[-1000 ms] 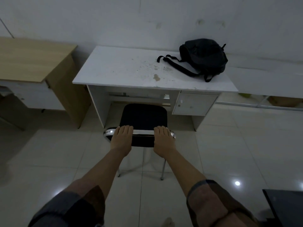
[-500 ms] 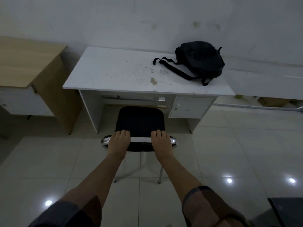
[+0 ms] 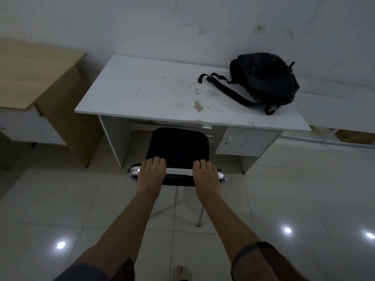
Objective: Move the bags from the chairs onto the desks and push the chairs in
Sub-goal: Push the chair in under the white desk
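hands rested side by side on the top edge of a black chair [image 3: 178, 148], both arms reaching forward from rolled dark sleeves. the left hand [image 3: 150, 173] lay palm down over the left part of the backrest, its fingers [image 3: 156, 160] curled over the chrome rail; the right hand [image 3: 206, 175] did the same on the right part, fingers draped over the far side of the rail. both hands were wrapped on the backrest rather than loose, though how tightly could not be told.

the chair stood on the tiled floor [image 3: 284, 189] with the far edge of its seat just at the near edge of a white desk [image 3: 142, 92], facing the kneehole between the left panel and a small drawer unit [image 3: 245, 144] on the right. a black backpack [image 3: 265, 78] sat on the far right part of the desk top, one strap trailing left and near across the stained surface. a wooden desk [image 3: 30, 72] stood to the left, apart from the white one. bright spots of light reflected on the near floor tiles.
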